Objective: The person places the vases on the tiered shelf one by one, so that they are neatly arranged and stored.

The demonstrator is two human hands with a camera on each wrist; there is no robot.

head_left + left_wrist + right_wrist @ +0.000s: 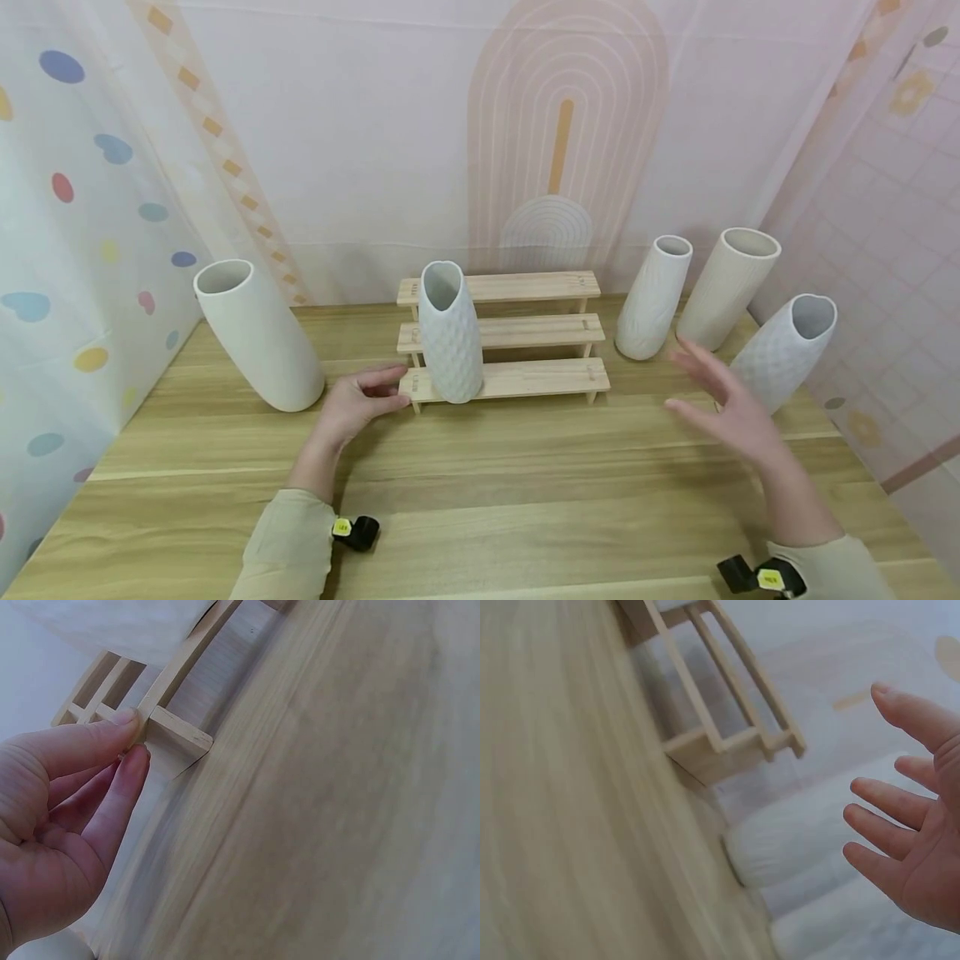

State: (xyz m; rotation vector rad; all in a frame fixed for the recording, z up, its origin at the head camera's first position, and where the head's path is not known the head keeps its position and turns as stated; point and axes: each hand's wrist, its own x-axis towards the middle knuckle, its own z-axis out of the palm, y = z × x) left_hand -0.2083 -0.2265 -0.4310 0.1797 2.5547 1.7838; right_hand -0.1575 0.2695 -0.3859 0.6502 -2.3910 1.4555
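A three-tier wooden display stand [540,381] stands at the table's back, and a dimpled white vase [452,350] is upright on its lowest step, near the left end. My left hand [363,404] pinches the left end of that lowest step between thumb and fingers, as the left wrist view shows up close [75,795]. Over the table on the right, my right hand [731,408] is held with fingers spread and nothing in it. It partly covers a white diamond-textured vase [787,350]. In the right wrist view, a ribbed white vase [795,840] lies beyond the fingers.
A tall smooth white vase [262,333] stands left of the stand. To the right are a slim white vase [654,300] and a cream vase [727,287]. Patterned curtains [360,150] enclose the wooden table [525,500] at the back and sides.
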